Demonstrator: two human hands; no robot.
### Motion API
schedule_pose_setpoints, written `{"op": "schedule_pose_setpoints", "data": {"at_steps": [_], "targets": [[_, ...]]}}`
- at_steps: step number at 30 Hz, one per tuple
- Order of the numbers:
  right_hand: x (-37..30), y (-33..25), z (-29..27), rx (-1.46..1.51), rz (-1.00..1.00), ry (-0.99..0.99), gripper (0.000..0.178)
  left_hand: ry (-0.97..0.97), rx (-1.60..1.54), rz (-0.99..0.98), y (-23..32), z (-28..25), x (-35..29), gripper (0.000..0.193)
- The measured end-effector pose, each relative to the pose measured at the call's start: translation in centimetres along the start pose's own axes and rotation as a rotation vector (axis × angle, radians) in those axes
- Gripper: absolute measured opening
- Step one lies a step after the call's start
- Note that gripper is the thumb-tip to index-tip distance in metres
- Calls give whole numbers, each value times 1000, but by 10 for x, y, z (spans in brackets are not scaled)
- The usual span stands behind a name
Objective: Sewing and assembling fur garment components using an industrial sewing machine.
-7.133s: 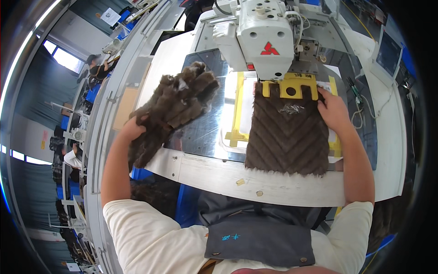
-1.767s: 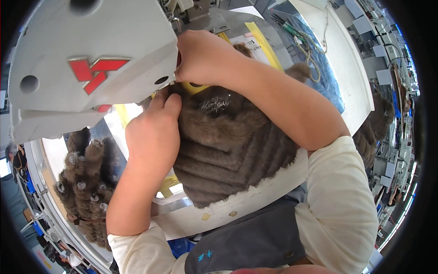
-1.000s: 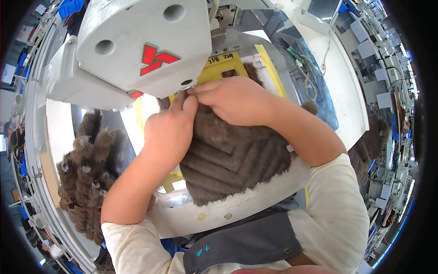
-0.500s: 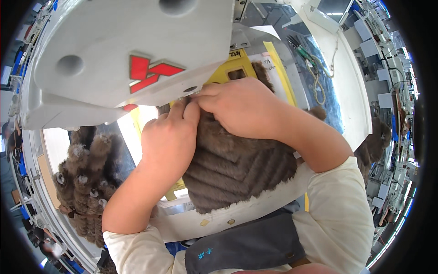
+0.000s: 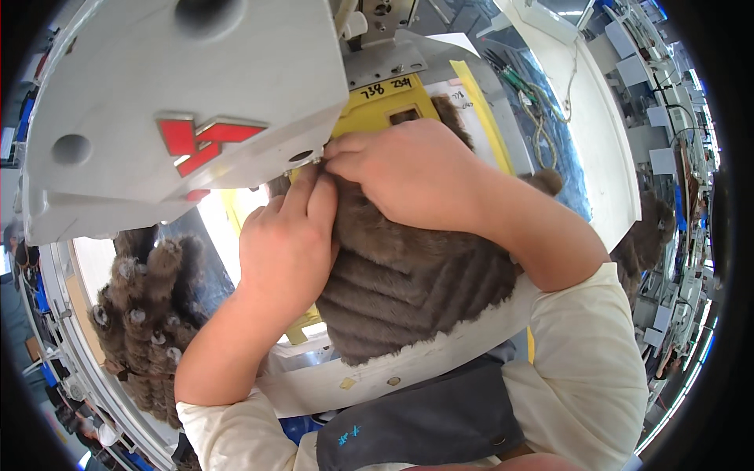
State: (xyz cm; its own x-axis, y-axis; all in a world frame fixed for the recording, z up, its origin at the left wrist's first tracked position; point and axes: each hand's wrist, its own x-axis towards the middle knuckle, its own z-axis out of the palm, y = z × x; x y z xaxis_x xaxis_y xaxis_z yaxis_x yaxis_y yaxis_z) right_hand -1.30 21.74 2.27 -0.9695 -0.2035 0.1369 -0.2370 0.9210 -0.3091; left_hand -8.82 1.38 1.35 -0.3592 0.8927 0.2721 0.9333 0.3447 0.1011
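A brown fur piece (image 5: 408, 282) with chevron-like ridges lies spread in front of me, its ragged lower edge over the pale table edge. My left hand (image 5: 287, 243) presses its closed fingers onto the fur's upper left edge, fingertips under the white machine head; its thumb is mostly hidden. My right hand (image 5: 416, 177) is bent over the top of the fur, thumb and forefinger pinching its edge close beside the left fingertips. The machine head (image 5: 196, 94), likely a sewing machine's, hides the spot just beyond the fingers.
Bundled brown fur (image 5: 141, 314) hangs at the left. A yellow template (image 5: 385, 102) with a cut-out lies behind my right hand. Green-handled snips (image 5: 510, 77) and a cord (image 5: 543, 145) rest at the upper right. More fur (image 5: 648, 235) is at the far right.
The machine head appears further left and lower in the picture, uncovering more of the yellow template. Both hands keep their hold at the fur's edge with only a slight shift.
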Motion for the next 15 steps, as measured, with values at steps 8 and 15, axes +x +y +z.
{"op": "schedule_pose_setpoints", "data": {"at_steps": [8, 15], "targets": [[2, 11, -3, -45, -120, 10, 25, 47, 69, 128, 15, 2, -12, 49], [2, 11, -13, 0, -83, -56, 31, 10, 68, 82, 19, 5, -14, 49]]}}
